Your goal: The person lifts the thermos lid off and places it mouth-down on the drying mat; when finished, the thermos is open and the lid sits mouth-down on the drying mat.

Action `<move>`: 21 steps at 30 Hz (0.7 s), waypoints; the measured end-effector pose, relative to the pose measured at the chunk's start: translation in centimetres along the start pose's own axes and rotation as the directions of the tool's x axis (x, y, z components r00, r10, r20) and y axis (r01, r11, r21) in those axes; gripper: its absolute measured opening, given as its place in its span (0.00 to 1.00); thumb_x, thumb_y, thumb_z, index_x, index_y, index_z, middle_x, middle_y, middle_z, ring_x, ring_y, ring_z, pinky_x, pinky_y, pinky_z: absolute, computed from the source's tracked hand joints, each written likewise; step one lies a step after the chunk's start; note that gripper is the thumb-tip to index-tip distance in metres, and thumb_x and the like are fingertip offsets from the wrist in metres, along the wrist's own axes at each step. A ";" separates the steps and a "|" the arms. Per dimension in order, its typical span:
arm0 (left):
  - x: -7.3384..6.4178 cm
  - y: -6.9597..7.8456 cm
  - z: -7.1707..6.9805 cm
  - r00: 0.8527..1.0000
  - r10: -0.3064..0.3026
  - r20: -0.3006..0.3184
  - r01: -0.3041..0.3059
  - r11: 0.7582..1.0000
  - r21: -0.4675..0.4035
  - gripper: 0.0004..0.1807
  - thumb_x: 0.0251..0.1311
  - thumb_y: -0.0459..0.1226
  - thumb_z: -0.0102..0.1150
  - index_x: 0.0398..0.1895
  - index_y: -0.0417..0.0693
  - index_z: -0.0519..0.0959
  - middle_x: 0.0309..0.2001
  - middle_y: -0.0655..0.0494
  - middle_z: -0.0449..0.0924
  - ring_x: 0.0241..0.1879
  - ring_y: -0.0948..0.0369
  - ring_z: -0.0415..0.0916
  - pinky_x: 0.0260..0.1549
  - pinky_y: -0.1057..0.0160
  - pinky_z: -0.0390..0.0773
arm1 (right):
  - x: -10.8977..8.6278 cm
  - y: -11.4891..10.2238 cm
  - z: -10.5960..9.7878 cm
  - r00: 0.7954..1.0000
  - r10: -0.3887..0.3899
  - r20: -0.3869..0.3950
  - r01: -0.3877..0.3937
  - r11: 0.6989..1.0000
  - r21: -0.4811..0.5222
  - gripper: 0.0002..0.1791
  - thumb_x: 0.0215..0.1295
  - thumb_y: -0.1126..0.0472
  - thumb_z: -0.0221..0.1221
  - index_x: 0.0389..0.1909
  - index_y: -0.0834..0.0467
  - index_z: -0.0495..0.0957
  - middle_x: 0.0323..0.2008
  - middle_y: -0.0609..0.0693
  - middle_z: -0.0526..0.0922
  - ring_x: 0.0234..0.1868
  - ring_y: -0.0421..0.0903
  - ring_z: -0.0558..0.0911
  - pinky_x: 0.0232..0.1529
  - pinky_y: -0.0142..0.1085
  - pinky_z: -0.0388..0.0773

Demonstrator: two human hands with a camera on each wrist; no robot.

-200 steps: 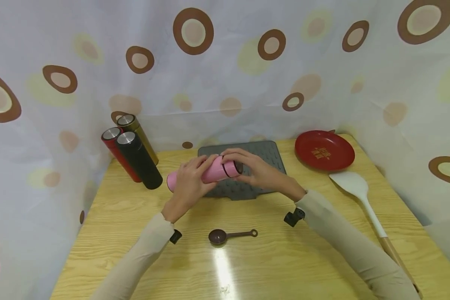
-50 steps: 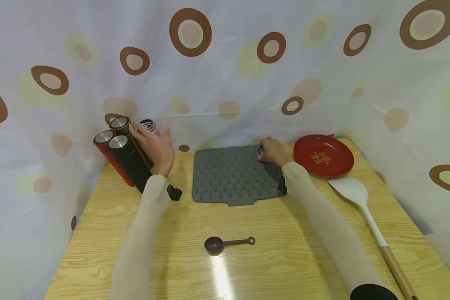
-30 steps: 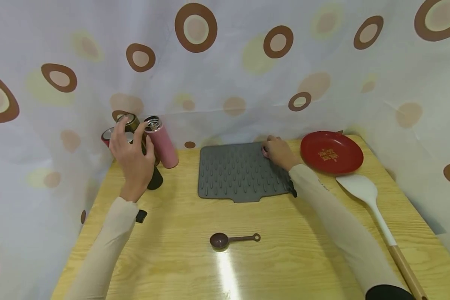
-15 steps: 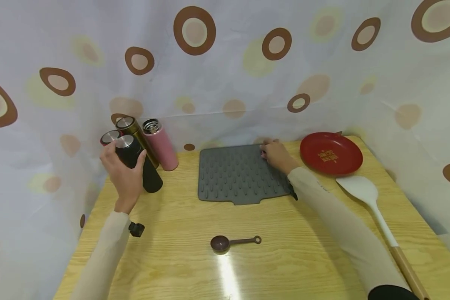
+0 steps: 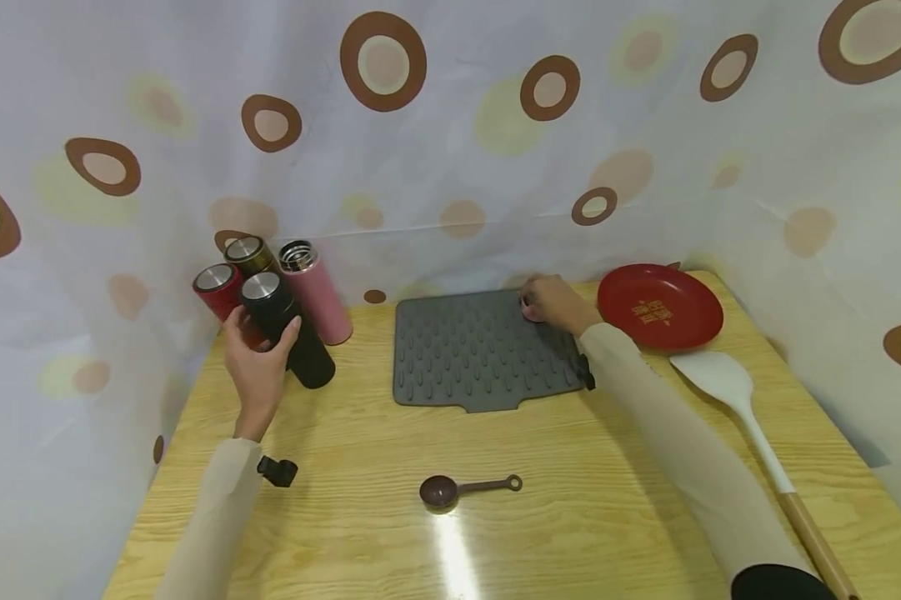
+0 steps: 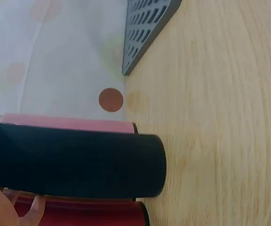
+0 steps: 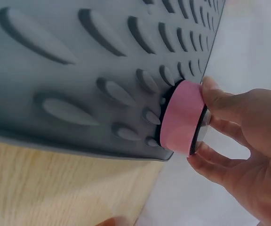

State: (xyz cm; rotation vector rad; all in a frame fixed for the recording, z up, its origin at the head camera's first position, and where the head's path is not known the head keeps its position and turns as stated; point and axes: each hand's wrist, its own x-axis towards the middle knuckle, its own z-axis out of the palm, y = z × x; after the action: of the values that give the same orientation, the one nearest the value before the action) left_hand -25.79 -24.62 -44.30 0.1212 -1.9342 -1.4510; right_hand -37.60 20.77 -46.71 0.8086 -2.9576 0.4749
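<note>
My left hand (image 5: 257, 377) grips the black bottle (image 5: 311, 360), which has just shifted a little toward the open pink bottle (image 5: 324, 304), so both my hands are busy, my right hand (image 7: 262, 129) pinching the pink lid (image 7: 180, 117) on the gray mat's (image 5: 458, 342) far corner.

Left hand (image 5: 255, 367) curved in a grip, right hand (image 5: 558, 303) pinching, both arms (image 5: 668, 442) stretched forward
</note>
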 end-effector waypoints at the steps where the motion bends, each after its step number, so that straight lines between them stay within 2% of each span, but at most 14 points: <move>1: -0.2 0.6 0.1 1.000 -0.004 0.019 0.004 1.000 -0.013 0.39 0.58 0.34 0.76 0.72 0.38 0.69 0.57 0.52 0.78 0.51 0.61 0.75 0.45 0.66 0.73 | 0.1 0.1 -0.2 1.000 0.016 0.013 -0.017 1.000 0.023 0.06 0.69 0.72 0.63 0.44 0.69 0.85 0.48 0.63 0.85 0.47 0.58 0.81 0.54 0.53 0.79; 6: -1.1 2.4 0.4 0.991 -0.015 0.132 0.017 1.000 -0.016 0.40 0.59 0.30 0.72 0.74 0.34 0.65 0.59 0.46 0.76 0.52 0.61 0.74 0.49 0.68 0.73 | 0.3 0.1 -0.5 0.997 0.071 0.044 -0.074 0.996 0.057 0.06 0.68 0.72 0.64 0.43 0.69 0.82 0.47 0.63 0.84 0.47 0.58 0.80 0.56 0.52 0.78; 7: -1.0 2.2 0.5 0.986 -0.024 0.162 0.025 1.000 -0.007 0.41 0.60 0.31 0.72 0.74 0.35 0.64 0.61 0.45 0.75 0.54 0.63 0.74 0.52 0.69 0.73 | 0.4 0.1 -0.4 0.996 0.082 0.044 -0.084 0.995 0.055 0.06 0.68 0.72 0.64 0.44 0.68 0.82 0.46 0.63 0.84 0.47 0.58 0.80 0.56 0.52 0.77; 9: -0.6 0.7 0.8 0.973 -0.054 0.222 0.057 0.998 -0.007 0.43 0.60 0.31 0.73 0.76 0.37 0.62 0.64 0.43 0.73 0.58 0.63 0.73 0.57 0.71 0.72 | 0.5 0.2 -0.3 0.996 0.086 0.035 -0.088 0.995 0.050 0.05 0.68 0.71 0.64 0.42 0.68 0.82 0.45 0.63 0.84 0.46 0.57 0.79 0.55 0.51 0.77; 11: -0.3 -0.8 1.1 0.959 -0.087 0.270 0.089 0.996 0.004 0.43 0.60 0.32 0.74 0.76 0.42 0.62 0.66 0.45 0.73 0.61 0.62 0.72 0.60 0.70 0.70 | 0.6 0.3 -0.2 0.996 0.086 0.025 -0.088 0.995 0.049 0.04 0.68 0.71 0.64 0.42 0.67 0.82 0.45 0.62 0.84 0.46 0.57 0.79 0.55 0.51 0.77; 14: 0.0 -2.1 1.2 0.935 -0.131 0.330 0.133 0.991 0.015 0.43 0.61 0.35 0.74 0.76 0.47 0.61 0.66 0.50 0.73 0.61 0.63 0.70 0.59 0.70 0.68 | 0.5 0.3 -0.2 0.996 0.087 0.012 -0.087 0.995 0.052 0.05 0.68 0.71 0.64 0.42 0.67 0.82 0.44 0.62 0.84 0.45 0.57 0.78 0.54 0.51 0.77; 17: -0.5 -1.2 0.9 0.913 -0.158 0.375 0.154 0.987 0.042 0.42 0.61 0.35 0.73 0.76 0.48 0.61 0.65 0.51 0.74 0.58 0.65 0.71 0.56 0.71 0.68 | 0.2 0.3 -0.2 0.995 0.098 0.019 -0.099 0.993 0.065 0.08 0.67 0.70 0.65 0.44 0.68 0.83 0.45 0.62 0.84 0.45 0.57 0.78 0.54 0.52 0.77; 19: -0.8 -0.3 0.7 0.909 -0.157 0.386 0.156 0.987 0.035 0.41 0.61 0.34 0.72 0.76 0.46 0.62 0.63 0.50 0.74 0.57 0.65 0.71 0.54 0.71 0.69 | 0.0 0.4 -0.2 0.993 0.114 0.026 -0.116 0.989 0.087 0.09 0.67 0.70 0.65 0.47 0.68 0.84 0.45 0.62 0.85 0.45 0.56 0.78 0.55 0.52 0.77; 21: -0.9 0.4 0.6 0.911 -0.146 0.386 0.148 0.989 0.023 0.40 0.61 0.33 0.72 0.75 0.44 0.64 0.62 0.51 0.75 0.55 0.66 0.72 0.53 0.71 0.70 | -0.1 0.4 -0.4 0.993 0.119 0.025 -0.121 0.987 0.104 0.10 0.67 0.70 0.65 0.47 0.68 0.84 0.45 0.61 0.85 0.45 0.56 0.78 0.55 0.52 0.77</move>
State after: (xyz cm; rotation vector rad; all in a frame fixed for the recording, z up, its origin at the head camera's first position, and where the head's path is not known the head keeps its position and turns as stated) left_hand -25.34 -23.55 -44.45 -0.0274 -2.2771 -1.6796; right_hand -37.73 21.22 -46.45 0.6487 -3.0327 0.6381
